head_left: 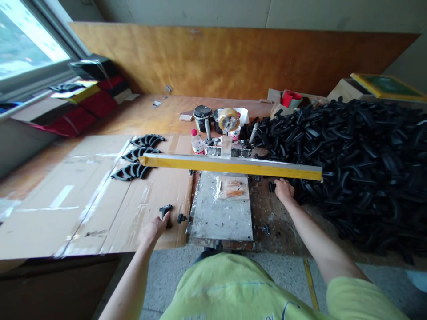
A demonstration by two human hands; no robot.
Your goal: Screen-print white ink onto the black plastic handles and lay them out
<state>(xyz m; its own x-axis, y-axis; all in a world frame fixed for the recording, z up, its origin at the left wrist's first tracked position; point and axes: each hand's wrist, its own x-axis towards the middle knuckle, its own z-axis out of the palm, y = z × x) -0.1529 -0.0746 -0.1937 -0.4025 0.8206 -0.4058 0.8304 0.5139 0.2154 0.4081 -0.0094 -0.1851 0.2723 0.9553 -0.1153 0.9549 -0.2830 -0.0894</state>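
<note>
My left hand (154, 230) is closed around a black curved plastic piece (166, 209), just over the cardboard's right part. Over on the right, my right hand (284, 190) is closed on another black plastic piece (271, 186), close to the edge of a big heap of black curved pieces (360, 169). Between the hands lies a grey metal plate (218, 222) with a small taped patch holding orange-brown strips (234, 191). Above the plate's far end runs a long yellow and grey bar (233, 166), part of a clamped fixture (230, 152).
Several black curved pieces (140, 153) are lined up in rows on the flat cardboard (83, 200). Behind the fixture stand a plastic bottle (197, 142), a black-lidded tub (202, 118) and a tape roll (228, 119). Dark red boxes (100, 104) sit by the window.
</note>
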